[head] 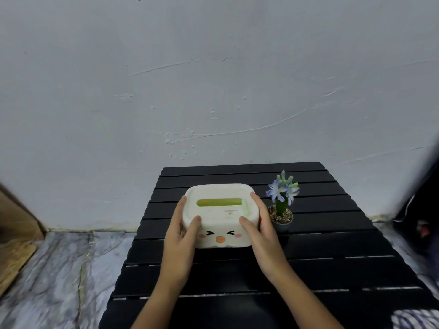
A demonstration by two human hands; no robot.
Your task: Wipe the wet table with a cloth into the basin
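A white tissue box [219,214] with a green slot on top and a cartoon face on its front sits near the middle of the black slatted table [332,248]. My left hand [180,236] grips its left side with the thumb on the top edge. My right hand [261,231] grips its right side the same way. I cannot tell whether the box rests on the table or is raised off it. No cloth and no basin show in this view.
A small dark pot with a blue-flowered plant [281,205] stands just right of the box, close to my right hand. A pale wall rises behind the table. Marbled floor [59,276] lies to the left, a wooden board [14,233] at far left, dark objects at far right.
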